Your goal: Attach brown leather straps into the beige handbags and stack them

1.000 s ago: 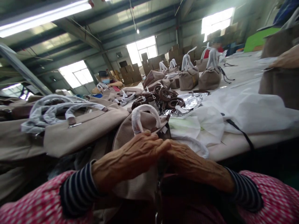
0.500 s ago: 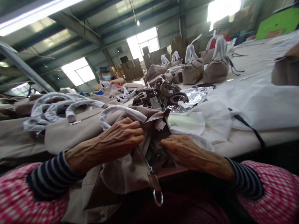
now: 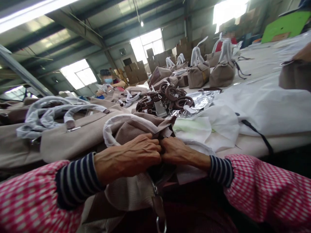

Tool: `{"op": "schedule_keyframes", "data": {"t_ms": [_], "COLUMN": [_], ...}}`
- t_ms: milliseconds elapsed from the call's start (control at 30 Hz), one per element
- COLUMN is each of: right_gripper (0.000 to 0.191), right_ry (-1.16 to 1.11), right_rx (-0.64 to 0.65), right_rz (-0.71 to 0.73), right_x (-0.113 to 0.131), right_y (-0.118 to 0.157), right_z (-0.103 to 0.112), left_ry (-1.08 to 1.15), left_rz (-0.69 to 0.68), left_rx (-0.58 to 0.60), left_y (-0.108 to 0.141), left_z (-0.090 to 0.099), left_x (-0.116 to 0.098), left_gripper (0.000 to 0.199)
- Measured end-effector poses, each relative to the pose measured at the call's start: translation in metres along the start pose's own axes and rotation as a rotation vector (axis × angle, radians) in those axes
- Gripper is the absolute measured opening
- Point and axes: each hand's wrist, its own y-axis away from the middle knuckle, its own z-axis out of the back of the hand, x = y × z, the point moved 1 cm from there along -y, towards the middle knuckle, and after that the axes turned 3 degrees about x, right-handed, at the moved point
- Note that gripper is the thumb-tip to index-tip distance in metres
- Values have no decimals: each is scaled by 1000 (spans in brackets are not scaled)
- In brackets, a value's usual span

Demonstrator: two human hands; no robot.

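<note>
A taupe ribbed handbag [image 3: 132, 191] lies tilted in front of me, its mouth partly covered by my hands. My left hand [image 3: 132, 155] is closed on the bag at the opening. Against its knuckles, my right hand [image 3: 178, 152] is also closed at the rim; the fingertips of both are hidden. A handle wrapped in white material [image 3: 109, 124] arches behind my left hand. Below hangs a brown leather zipper tab [image 3: 158, 205] with a metal ring. The inside of the bag is mostly dark and blocked from sight.
More taupe bags with wrapped handles [image 3: 70, 139] lie at the left. Coiled brown straps [image 3: 171, 94] are heaped beyond my bag, beside silver foil [image 3: 204, 98]. White sheeting [image 3: 267, 106] covers the right side. Finished-looking bags [image 3: 198, 74] stand farther back. Two people [image 3: 109, 81] are across the table.
My hands have come together over the bag's mouth, the left moving right and the right moving slightly left. The opening between them has been covered.
</note>
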Motion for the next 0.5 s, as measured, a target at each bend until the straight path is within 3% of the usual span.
{"op": "schedule_keyframes", "data": {"t_ms": [133, 300, 400, 500], "right_gripper": [33, 34, 29, 25], "right_ry": [-12, -16, -9, -33], "right_rx": [-8, -9, 0, -6], "right_rz": [4, -1, -9, -13], "right_x": [2, 4, 2, 0], "right_y": [3, 6, 4, 1], "right_z": [4, 6, 7, 5], "left_ry": [-94, -139, -230, -370], "left_rz": [81, 103, 78, -13], "left_rx": [37, -84, -97, -34], "left_y": [0, 3, 6, 6], "left_z": [5, 12, 4, -12], "left_x": [-7, -18, -18, -13], "left_gripper": [19, 24, 21, 19]}}
